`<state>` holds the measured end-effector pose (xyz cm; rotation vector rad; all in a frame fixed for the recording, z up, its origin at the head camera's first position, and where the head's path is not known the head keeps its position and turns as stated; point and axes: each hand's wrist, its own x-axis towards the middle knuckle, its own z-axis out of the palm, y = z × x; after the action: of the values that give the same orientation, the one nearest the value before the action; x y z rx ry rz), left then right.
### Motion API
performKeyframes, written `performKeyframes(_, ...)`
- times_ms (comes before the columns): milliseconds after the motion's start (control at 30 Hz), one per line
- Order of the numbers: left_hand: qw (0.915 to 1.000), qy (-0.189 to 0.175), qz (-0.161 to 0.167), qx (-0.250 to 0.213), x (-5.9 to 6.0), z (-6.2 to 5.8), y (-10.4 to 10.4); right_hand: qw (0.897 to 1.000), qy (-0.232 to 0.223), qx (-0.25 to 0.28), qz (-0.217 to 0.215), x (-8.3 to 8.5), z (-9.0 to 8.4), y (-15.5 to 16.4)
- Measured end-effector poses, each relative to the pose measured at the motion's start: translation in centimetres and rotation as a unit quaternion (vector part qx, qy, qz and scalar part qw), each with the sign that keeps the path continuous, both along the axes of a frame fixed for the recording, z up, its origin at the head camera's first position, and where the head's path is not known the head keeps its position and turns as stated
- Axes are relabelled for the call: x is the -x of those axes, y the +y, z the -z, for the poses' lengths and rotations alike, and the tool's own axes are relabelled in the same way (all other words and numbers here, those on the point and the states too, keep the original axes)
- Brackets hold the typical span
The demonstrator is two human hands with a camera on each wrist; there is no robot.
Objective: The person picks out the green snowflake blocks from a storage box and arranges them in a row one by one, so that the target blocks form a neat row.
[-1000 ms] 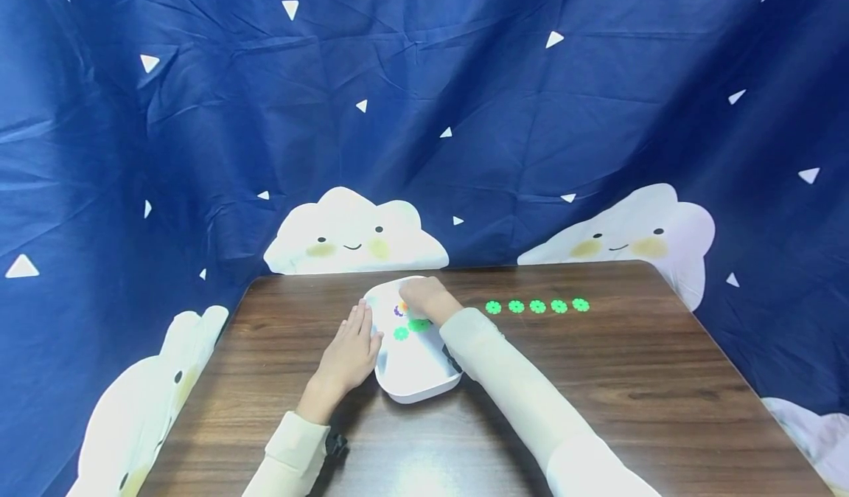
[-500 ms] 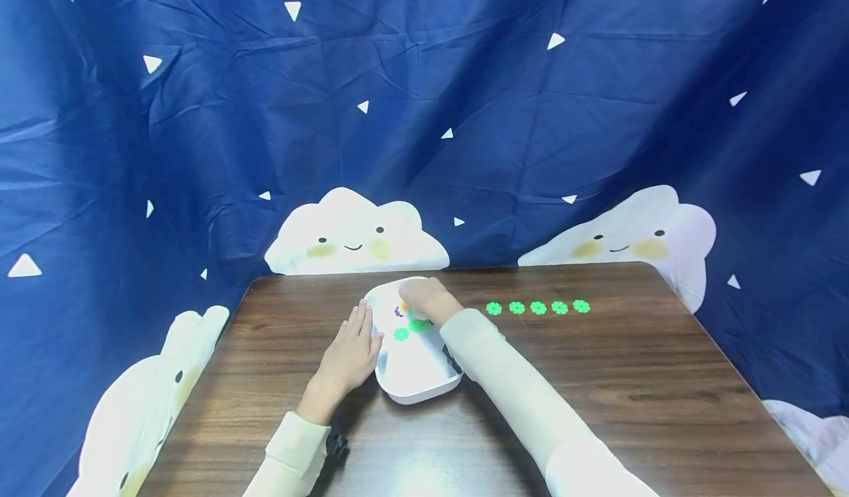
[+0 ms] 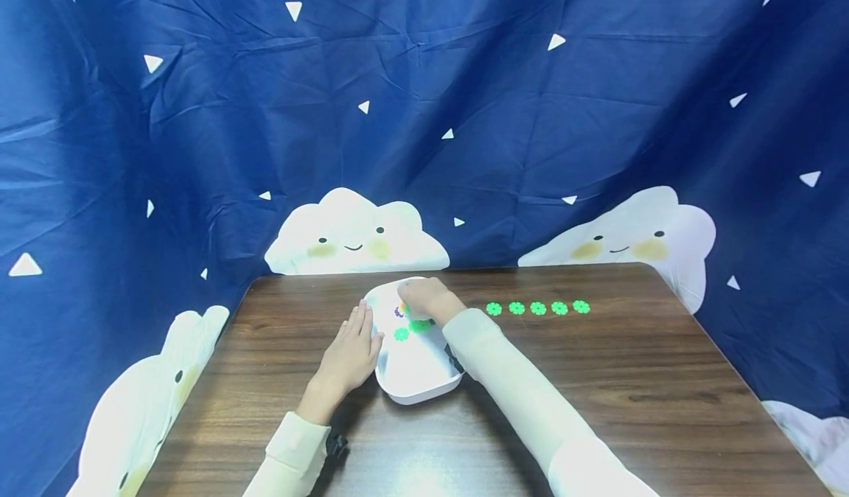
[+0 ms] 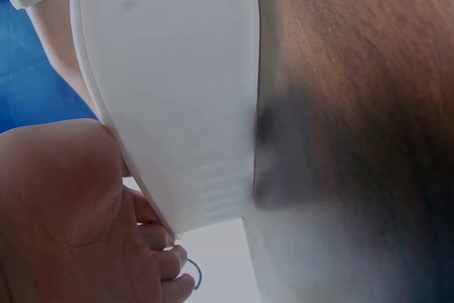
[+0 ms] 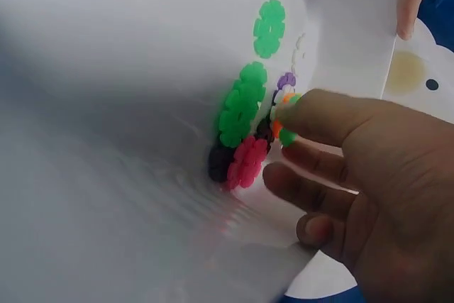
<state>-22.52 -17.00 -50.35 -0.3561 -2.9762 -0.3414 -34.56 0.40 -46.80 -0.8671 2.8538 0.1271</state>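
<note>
A white tray (image 3: 414, 397) lies on the brown table (image 3: 597, 379). My left hand (image 3: 348, 353) rests flat against the tray's left side, fingers straight; the left wrist view shows the palm (image 4: 64, 218) against the tray wall (image 4: 170, 90). My right hand (image 3: 424, 298) reaches into the tray's far end. In the right wrist view its curled fingers (image 5: 284, 133) pinch a small green flower disc at a pile of discs: green (image 5: 241, 111), pink (image 5: 246, 162), dark (image 5: 220, 164), purple (image 5: 286, 79). A single green disc (image 5: 269, 28) lies apart.
A row of several green flower discs (image 3: 538, 307) lies on the table to the right of the tray. A blue cloth with white clouds (image 3: 354, 235) hangs behind and around the table. The table's right edge (image 3: 749, 386) falls off to the cloth.
My right hand has shifted very slightly left within the tray. The left hand and the tray have stayed put.
</note>
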Motion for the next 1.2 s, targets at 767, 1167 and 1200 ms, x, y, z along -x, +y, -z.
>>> performKeyframes(767,0.9997,-0.022,0.0,-0.013,0.2,0.1,0.0,0.996,0.06,0.06,-0.025,-1.5,-4.8,5.8)
performKeyframes(1167,0.9997,-0.02,-0.002,-0.015,0.3,0.1,-0.1,0.987,0.119,0.107,-0.021,-4.3,-6.0,13.0)
performKeyframes(1200,0.9997,-0.019,-0.003,-0.014,0.3,0.1,-0.1,0.987,0.12,0.109,-0.017,-4.5,-6.0,13.5)
